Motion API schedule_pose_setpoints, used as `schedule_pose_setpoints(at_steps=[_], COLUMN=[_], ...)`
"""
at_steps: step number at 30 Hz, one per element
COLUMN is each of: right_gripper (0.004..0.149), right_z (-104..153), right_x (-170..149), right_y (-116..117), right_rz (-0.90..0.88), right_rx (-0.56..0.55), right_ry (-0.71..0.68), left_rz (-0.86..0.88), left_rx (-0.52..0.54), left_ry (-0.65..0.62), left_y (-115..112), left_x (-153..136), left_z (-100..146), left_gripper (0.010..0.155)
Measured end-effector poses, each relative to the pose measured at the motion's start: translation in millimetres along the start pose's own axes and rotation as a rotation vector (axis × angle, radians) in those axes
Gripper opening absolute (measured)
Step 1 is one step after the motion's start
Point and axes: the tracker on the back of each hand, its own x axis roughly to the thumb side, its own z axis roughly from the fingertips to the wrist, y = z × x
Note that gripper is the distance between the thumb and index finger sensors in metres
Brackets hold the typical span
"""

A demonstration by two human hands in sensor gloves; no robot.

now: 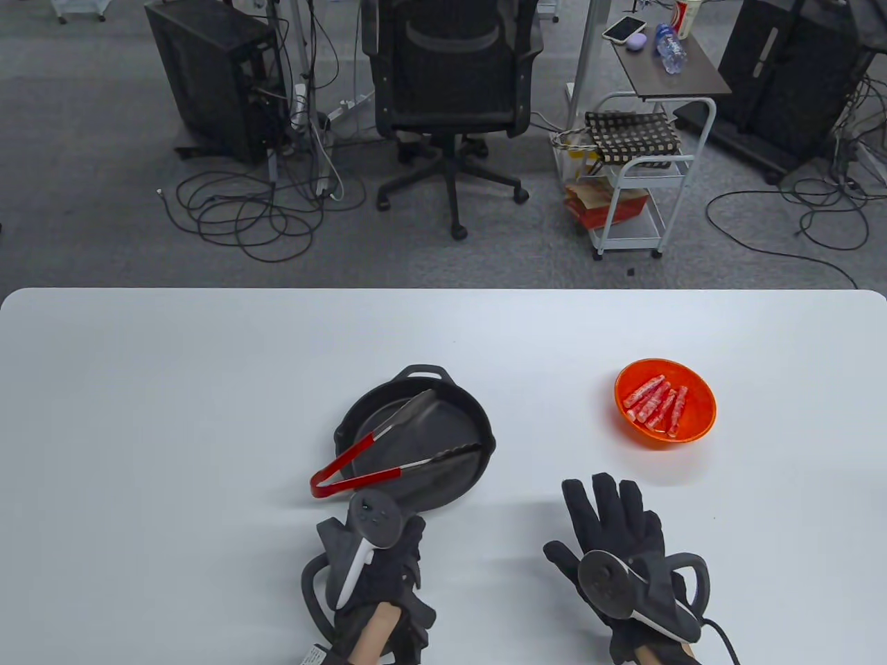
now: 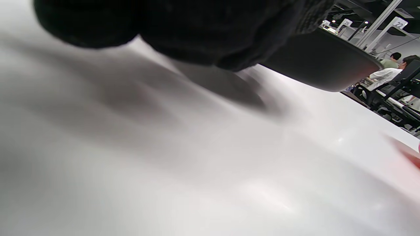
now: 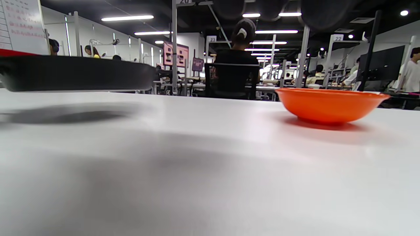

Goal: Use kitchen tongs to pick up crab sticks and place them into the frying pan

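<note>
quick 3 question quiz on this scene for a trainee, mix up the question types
1. True or false: the crab sticks already lie in the frying pan.
2. Where do the tongs rest? A) in the orange bowl B) across the frying pan C) in the right hand
3. Fill in: the right hand lies flat on the table with its fingers ____.

Key
1. False: they lie in the orange bowl.
2. B
3. spread
</note>
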Motion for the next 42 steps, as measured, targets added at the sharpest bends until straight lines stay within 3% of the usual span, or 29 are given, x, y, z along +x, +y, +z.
schedule_pose_setpoints(at_steps=[7,16,22,25,32,39,42], right_gripper=[0.079,0.079,0.079,0.079,0.079,0.079,0.079], right_z=[-1,-1,-1,-2,-2,-3,-3], right_x=[0,1,1,1,1,1,1], right_y=[0,0,1,1,1,2,2], right_rz=[0.023,0.017,0.018,0.019,0.016,0.014,0.015], right_rx=[-0.004,0.017,0.033,0.038,0.043,0.045,0.047], right_ry=[0.008,0.012,0.018,0.019,0.018,0.016,0.017], left_rz=[-0.099,-0.045,-0.035,-0.034,-0.072,-0.188,-0.196], left_rx=[-0.001,0.024,0.006,-0.094,-0.076,0.201,0.311], left_ry=[0.025,-0.005,-0.015,-0.029,-0.052,-0.092,-0.169], left_y=[-21,-28,-28,-29,-25,0,11], left_x=[13,6,5,3,4,6,7], left_z=[6,4,4,4,9,21,22], left_gripper=[0.059,0.063,0.066,0.072,0.075,0.072,0.070])
